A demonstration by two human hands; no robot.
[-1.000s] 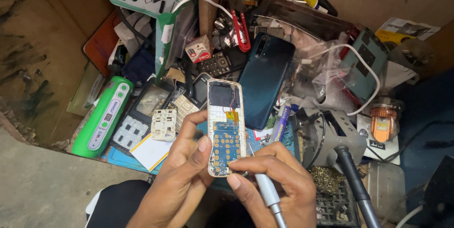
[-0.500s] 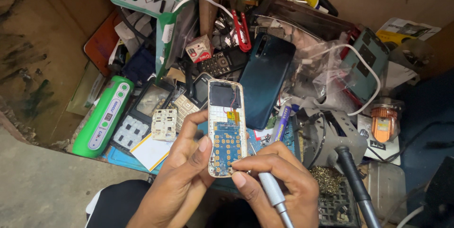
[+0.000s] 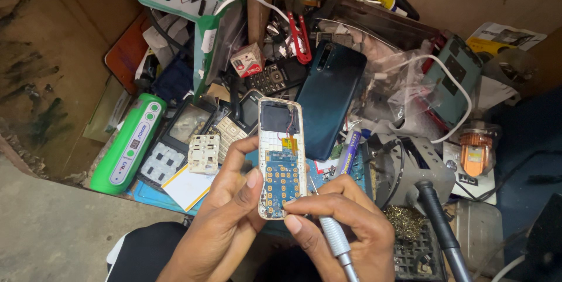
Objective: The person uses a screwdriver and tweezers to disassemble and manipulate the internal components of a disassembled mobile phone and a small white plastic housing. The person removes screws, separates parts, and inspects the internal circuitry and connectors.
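Left hand (image 3: 231, 217) wrapped around the lower half of an opened keypad phone (image 3: 282, 156), thumb pressed on its left edge, fingers behind. Phone upright at centre of view, front cover off, blue circuit board with round key contacts exposed, thin wires and an orange flex near the top. Right hand (image 3: 345, 223) pinching a slim metal-tipped tool (image 3: 333, 241), index finger and thumb closed on its shaft, tip touching the board's lower right edge. Beyond the phone, a dark blue smartphone (image 3: 331, 97) face down. To the left, a green oblong device (image 3: 130, 143) and loose white keypad frame (image 3: 204, 154). At right, a soldering iron stand (image 3: 418, 171) beside brass wool (image 3: 404, 220).
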